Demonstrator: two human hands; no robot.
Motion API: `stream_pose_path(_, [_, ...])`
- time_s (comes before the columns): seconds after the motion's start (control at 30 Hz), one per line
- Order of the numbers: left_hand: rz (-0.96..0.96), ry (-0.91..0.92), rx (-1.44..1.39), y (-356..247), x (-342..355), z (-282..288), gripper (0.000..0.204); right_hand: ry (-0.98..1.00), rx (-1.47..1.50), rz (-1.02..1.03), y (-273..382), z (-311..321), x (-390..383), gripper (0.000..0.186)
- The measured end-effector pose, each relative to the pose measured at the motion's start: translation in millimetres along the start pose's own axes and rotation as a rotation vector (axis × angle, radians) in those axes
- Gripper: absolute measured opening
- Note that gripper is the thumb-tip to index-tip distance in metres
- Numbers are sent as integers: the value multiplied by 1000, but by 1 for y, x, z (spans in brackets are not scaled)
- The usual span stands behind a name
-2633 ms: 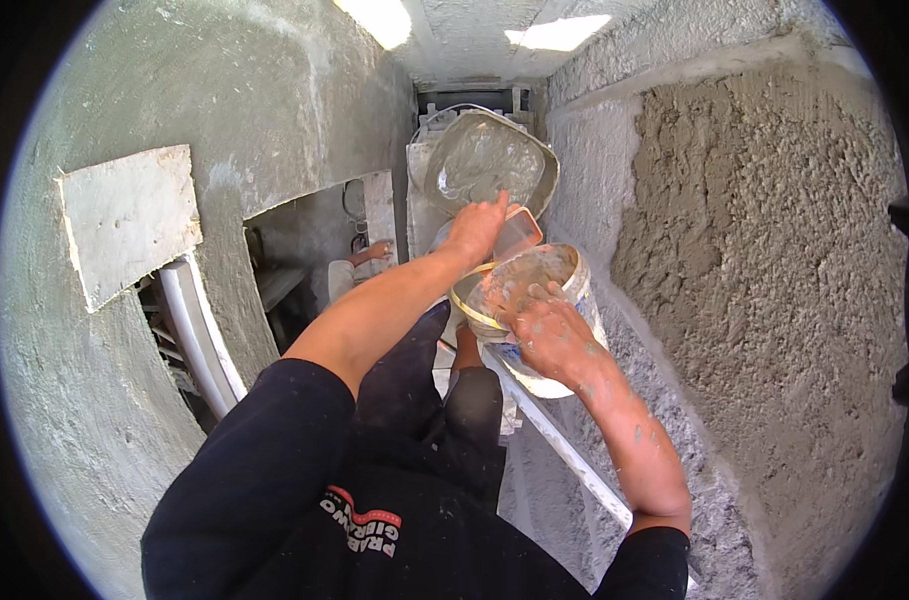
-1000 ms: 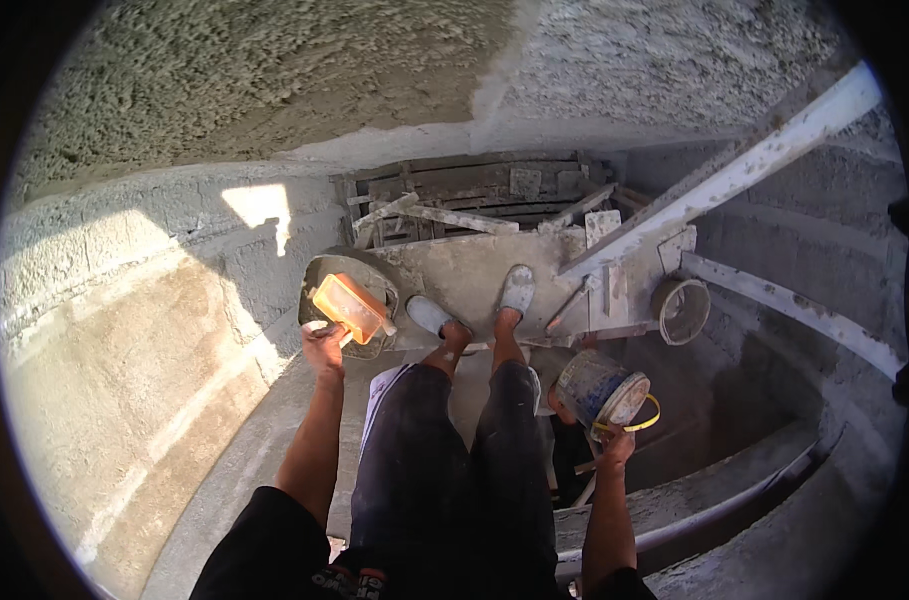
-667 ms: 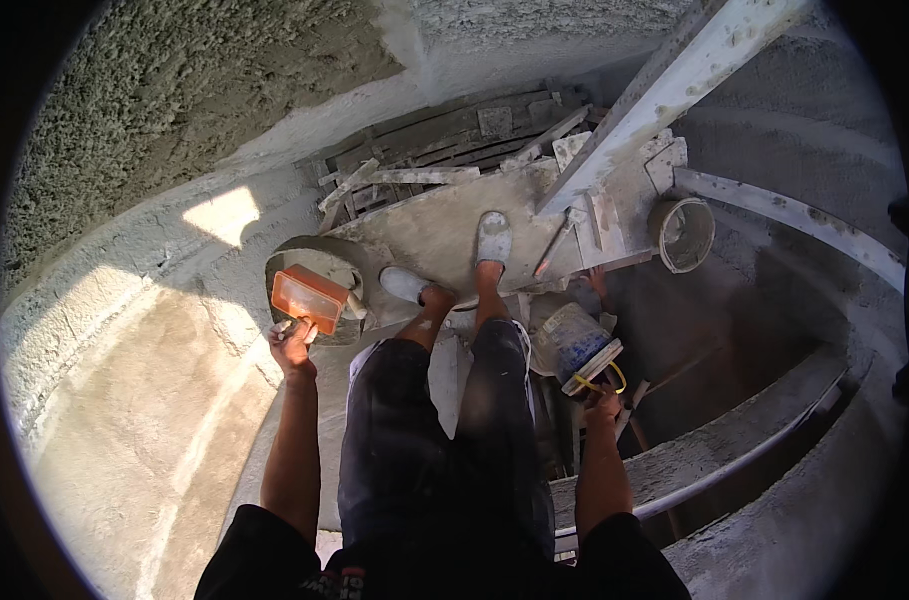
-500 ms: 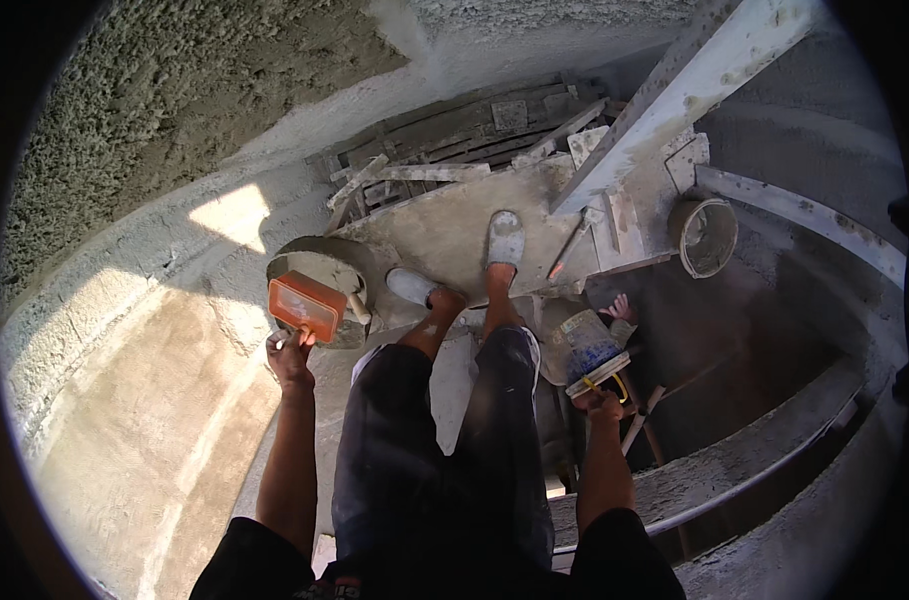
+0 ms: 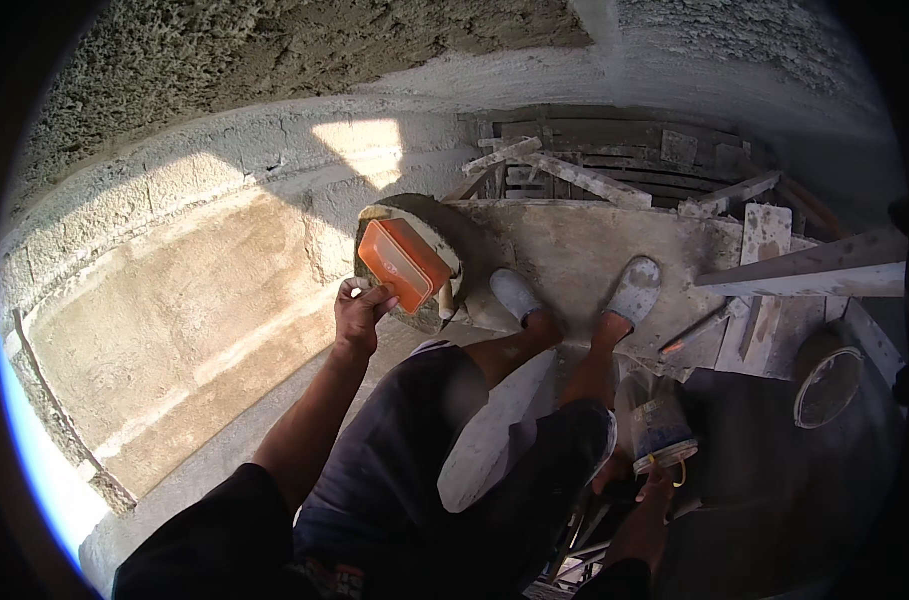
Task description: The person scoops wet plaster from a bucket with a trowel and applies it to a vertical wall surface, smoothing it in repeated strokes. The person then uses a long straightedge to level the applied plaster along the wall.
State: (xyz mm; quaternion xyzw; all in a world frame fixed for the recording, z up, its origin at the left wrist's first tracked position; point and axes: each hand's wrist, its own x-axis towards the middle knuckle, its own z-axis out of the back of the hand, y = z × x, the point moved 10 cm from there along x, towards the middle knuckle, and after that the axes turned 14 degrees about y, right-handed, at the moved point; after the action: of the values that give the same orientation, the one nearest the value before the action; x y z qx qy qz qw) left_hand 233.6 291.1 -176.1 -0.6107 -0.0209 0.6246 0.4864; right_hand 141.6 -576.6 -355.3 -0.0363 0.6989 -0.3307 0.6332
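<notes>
My left hand (image 5: 362,318) pinches the near edge of an orange rectangular plastic container (image 5: 406,262), tilted above a round mortar tub (image 5: 374,215). A pale tool handle (image 5: 446,298) leans inside the tub, partly covered by the container. Down at the right, my right hand (image 5: 654,495) is closed on the yellow handle of a white and blue bucket (image 5: 662,425) stained with mortar. The bucket hangs tilted beside my right leg, and its contents are hidden. A patch of skin shows left of the bucket; whose it is, I cannot tell.
My feet in grey shoes stand on a dusty plank platform (image 5: 574,240). A hammer-like tool (image 5: 699,325) and boards lie right. Another bucket (image 5: 829,385) sits by the platform's right edge, above a dark drop. A slanted beam (image 5: 814,270) crosses there; loose timber (image 5: 589,180) lies behind.
The view has swung left, so everything sits further right. The orange container has tilted and now lies more over the tub. Another person's open hand beside the bucket has gone from sight.
</notes>
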Motion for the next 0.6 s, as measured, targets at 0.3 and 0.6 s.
stream_pose_path(0.3, [-1,-35,-1,22,1,-3,37,-460,-17,415,40,48,42,42])
stream_pose_path(0.6, [-1,-50,-11,27,-4,-6,37,-772,-304,472,29,33,82,55])
